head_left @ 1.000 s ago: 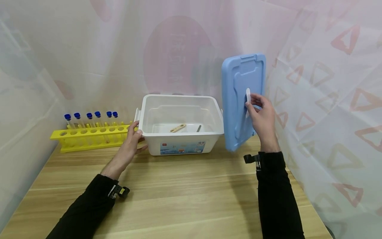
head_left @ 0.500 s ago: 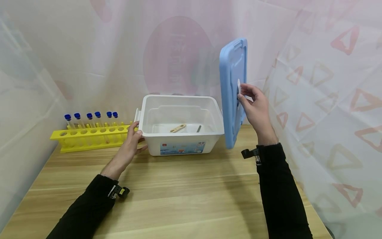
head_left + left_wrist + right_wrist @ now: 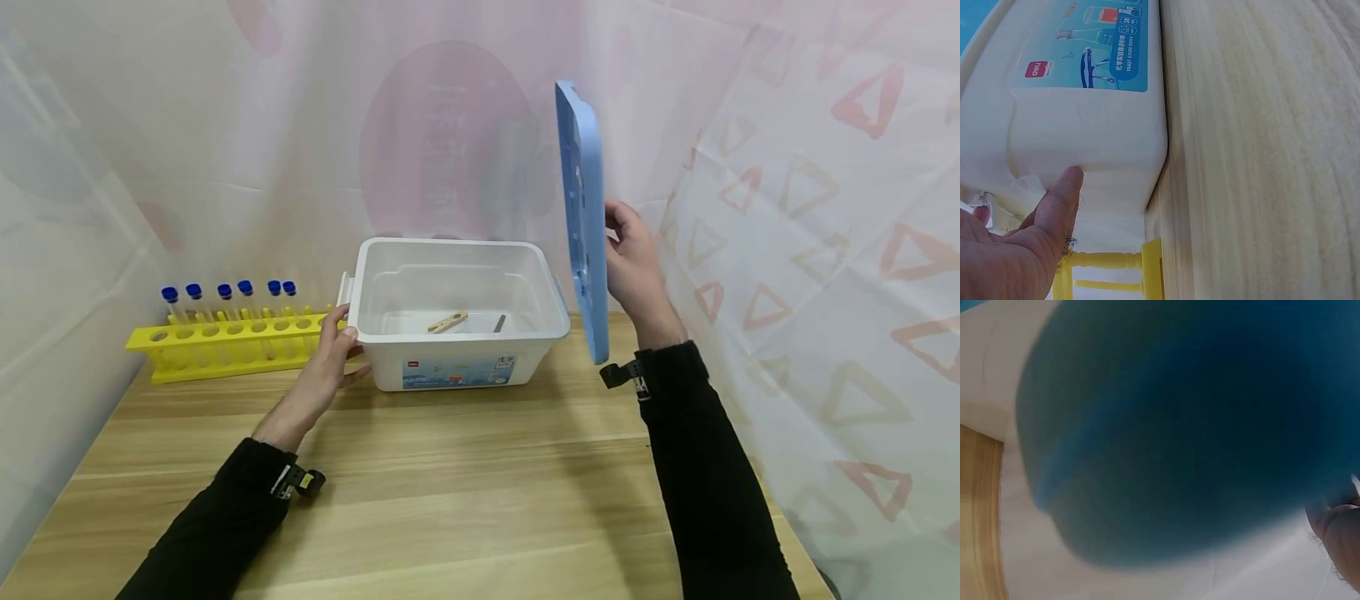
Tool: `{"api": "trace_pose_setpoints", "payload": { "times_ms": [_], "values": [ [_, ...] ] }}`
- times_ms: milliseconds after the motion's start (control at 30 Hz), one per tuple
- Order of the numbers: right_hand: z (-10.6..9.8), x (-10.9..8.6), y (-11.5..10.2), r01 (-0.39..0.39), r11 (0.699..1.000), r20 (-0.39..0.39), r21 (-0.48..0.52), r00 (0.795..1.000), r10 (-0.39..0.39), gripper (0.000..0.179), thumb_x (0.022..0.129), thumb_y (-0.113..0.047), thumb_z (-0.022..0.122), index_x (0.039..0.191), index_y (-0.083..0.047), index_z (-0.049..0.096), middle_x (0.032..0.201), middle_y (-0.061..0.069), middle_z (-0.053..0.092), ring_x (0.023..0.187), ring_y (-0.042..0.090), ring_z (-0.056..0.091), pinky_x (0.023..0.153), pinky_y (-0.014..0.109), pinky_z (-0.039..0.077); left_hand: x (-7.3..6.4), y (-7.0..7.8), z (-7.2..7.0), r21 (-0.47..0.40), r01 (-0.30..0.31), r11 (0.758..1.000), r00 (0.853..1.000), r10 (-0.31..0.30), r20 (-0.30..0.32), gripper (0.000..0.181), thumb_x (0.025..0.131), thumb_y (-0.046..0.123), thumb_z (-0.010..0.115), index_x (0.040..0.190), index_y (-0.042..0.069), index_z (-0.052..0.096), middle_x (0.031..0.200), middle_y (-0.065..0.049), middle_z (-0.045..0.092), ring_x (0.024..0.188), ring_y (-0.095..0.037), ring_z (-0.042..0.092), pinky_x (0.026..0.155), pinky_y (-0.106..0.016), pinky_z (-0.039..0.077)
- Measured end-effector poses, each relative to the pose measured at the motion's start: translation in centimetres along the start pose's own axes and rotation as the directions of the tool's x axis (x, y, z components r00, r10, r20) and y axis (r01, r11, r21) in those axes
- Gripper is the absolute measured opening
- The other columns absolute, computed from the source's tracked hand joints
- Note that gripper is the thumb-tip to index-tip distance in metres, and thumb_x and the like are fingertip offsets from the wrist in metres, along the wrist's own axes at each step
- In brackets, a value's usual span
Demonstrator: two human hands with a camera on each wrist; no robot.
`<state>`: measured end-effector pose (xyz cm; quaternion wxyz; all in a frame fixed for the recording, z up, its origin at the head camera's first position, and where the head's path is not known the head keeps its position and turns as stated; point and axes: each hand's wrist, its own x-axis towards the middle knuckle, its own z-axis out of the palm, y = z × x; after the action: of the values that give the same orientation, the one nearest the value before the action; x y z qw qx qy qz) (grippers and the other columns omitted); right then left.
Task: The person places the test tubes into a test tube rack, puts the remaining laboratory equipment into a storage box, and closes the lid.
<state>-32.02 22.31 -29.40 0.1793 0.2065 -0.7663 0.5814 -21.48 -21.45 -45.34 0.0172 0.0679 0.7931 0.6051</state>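
My left hand (image 3: pixel 322 367) rests against the left end of a white plastic storage box (image 3: pixel 551 333), fingers around the handle and front corner. The left wrist view has one straight finger (image 3: pixel 1060 197) touching the box wall. Inside the box lie a wooden clothespin (image 3: pixel 448 322) and a small dark strip (image 3: pixel 500 322). My right hand (image 3: pixel 637 271) holds up a blue lid (image 3: pixel 592 225), edge-on to the head camera, right of the box. Its fingertips are hidden behind the lid. In the right wrist view the blurred lid (image 3: pixel 1166 444) fills most of the picture.
A yellow rack (image 3: pixel 225 342) with several blue-capped test tubes (image 3: pixel 225 292) stands left of the box. The wooden table (image 3: pixel 450 483) runs toward me. Pale printed sheets (image 3: pixel 840 250) hang behind and at both sides.
My right hand has moved up and slightly left, turning the lid from its ridged face to edge-on. The white piece in its fingers is now hidden. The left hand stays put.
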Motion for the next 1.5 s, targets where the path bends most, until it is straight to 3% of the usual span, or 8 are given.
{"api": "trace_pose_setpoints", "payload": {
  "times_ms": [133,433,667,900,1100,1500],
  "values": [
    [0.4,0.3,0.1,-0.009,0.999,0.013,0.045,1.0,0.008,0.038,0.117,-0.019,0.072,0.148,0.003,0.067,0.121,-0.002,0.063,0.115,0.015,0.06,0.093,0.019,0.057,0.0,-0.1,0.0,-0.003,0.001,1.0,1.0,-0.001,0.001,0.07,0.124,0.061,0.028,0.185,0.036,0.004,0.191,-0.027,0.018,0.169,-0.059,0.037,0.129,-0.084,0.044],
    [2.2,1.2,0.0,0.044,0.997,0.018,0.061,0.999,-0.045,0.045,0.118,-0.002,0.06,0.161,0.009,0.06,0.138,-0.002,0.064,0.132,0.011,0.065,0.106,0.018,0.059,0.2,-0.2,-0.1,-0.01,0.007,1.0,1.0,-0.007,0.008,0.07,0.124,0.062,0.028,0.185,0.038,0.002,0.193,-0.024,0.015,0.173,-0.06,0.033,0.13,-0.084,0.043],
    [3.8,1.6,0.3,0.049,0.991,0.055,0.126,0.997,-0.057,0.043,0.12,-0.006,0.063,0.16,0.008,0.06,0.131,-0.003,0.065,0.123,0.013,0.063,0.099,0.02,0.057,0.1,-0.2,0.0,-0.013,0.001,1.0,1.0,-0.001,0.005,0.071,0.123,0.063,0.029,0.184,0.038,0.004,0.193,-0.024,0.015,0.172,-0.059,0.034,0.129,-0.083,0.044],
    [5.4,2.2,0.8,0.057,0.992,0.061,0.114,0.996,-0.064,0.043,0.121,-0.002,0.057,0.163,0.007,0.06,0.145,0.015,0.067,0.13,0.013,0.064,0.108,0.02,0.057,0.1,-0.2,0.0,-0.018,-0.016,1.0,1.0,0.016,0.007,0.071,0.124,0.062,0.03,0.185,0.036,0.004,0.192,-0.024,0.015,0.172,-0.06,0.034,0.128,-0.083,0.045],
    [6.9,2.6,0.7,0.064,0.997,0.093,0.037,0.993,-0.067,0.042,0.12,0.003,0.057,0.162,0.006,0.062,0.152,0.025,0.066,0.136,0.022,0.065,0.113,0.024,0.058,0.0,-0.2,0.1,-0.012,-0.015,1.0,1.0,0.015,0.003,0.072,0.123,0.062,0.03,0.185,0.035,0.005,0.192,-0.025,0.016,0.172,-0.06,0.035,0.127,-0.082,0.046],
    [9.8,3.2,1.3,0.138,0.973,0.164,-0.183,0.981,-0.108,0.036,0.119,0.001,0.059,0.154,0.005,0.068,0.158,0.025,0.067,0.149,0.037,0.066,0.129,0.045,0.059,0.1,0.0,0.2,-0.024,-0.022,0.999,1.0,0.022,0.004,0.07,0.124,0.057,0.029,0.185,0.033,0.005,0.192,-0.026,0.014,0.171,-0.061,0.035,0.127,-0.084,0.045]
  ]
}}
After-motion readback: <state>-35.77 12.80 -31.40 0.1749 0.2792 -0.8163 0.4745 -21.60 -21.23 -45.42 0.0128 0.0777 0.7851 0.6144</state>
